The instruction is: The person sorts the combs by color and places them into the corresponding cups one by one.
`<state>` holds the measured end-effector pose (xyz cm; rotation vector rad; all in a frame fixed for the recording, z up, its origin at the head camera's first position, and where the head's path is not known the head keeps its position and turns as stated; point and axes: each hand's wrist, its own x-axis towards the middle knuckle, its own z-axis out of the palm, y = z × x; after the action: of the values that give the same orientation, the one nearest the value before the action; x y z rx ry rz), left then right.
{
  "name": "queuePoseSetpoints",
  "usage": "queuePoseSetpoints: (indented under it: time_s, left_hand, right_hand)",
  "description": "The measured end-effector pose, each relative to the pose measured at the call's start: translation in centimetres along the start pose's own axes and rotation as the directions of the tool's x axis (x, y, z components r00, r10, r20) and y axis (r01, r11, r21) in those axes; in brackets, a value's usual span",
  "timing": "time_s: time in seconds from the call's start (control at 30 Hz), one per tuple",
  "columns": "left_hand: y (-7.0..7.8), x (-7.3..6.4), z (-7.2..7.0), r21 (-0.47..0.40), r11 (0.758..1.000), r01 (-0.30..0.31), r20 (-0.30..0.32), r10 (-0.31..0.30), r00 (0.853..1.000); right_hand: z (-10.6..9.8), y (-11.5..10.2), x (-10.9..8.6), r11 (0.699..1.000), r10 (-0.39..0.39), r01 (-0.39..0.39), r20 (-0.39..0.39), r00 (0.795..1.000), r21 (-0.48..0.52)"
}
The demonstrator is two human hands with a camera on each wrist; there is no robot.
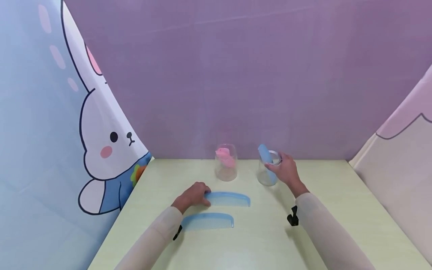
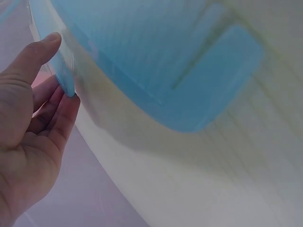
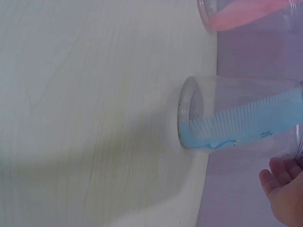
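Note:
My left hand [image 1: 195,195] has its thumb and fingers about the left end of the farther blue comb [image 1: 231,199], which lies on the table. In the left wrist view, that comb's tip [image 2: 67,84] sits between thumb and fingertips. The nearer blue comb [image 1: 209,221] lies in front, its left end partly hidden by my left forearm. With my right hand [image 1: 285,169] I grip a clear cup [image 1: 266,180] near its rim. Inside that cup a third blue comb [image 3: 255,125] leans at a slant, its upper end sticking out above the rim.
A second clear cup [image 1: 225,176] with pink items [image 1: 225,157] in it stands left of the gripped cup. Behind the pale table [image 1: 263,240] rises a purple cloth [image 1: 256,82]. A rabbit-print cloth [image 1: 101,150] hangs at the left, a pale one [image 1: 405,180] at the right.

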<state>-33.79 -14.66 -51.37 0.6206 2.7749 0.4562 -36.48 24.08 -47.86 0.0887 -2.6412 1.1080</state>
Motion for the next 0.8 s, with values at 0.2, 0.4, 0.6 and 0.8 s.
queuePoseSetpoints:
  time_s: [0.2,0.4,0.6,0.8]
  left_hand:
    - [0.1,0.0,-0.3,0.003,1.0,-0.005,-0.003,0.005,1.0]
    - [0.1,-0.1,-0.5,0.0,1.0,0.0,-0.003,0.0,1.0]
    - [0.3,-0.2,-1.0,0.021,0.997,-0.078,-0.053,0.079,0.995]
    - [1.0,-0.1,-1.8,0.03,0.993,-0.118,-0.081,0.12,0.989]
  right_hand:
    - [0.1,0.1,0.2,1.0,-0.004,0.004,-0.004,1.0,-0.006]
    - [0.0,0.0,0.0,1.0,0.017,-0.017,0.008,1.0,-0.011]
    - [-0.1,-0.2,-0.1,0.999,0.024,-0.023,0.016,1.0,-0.025]
    - [-0.2,-0.4,-0.1,1.0,0.021,-0.021,0.016,1.0,-0.011]
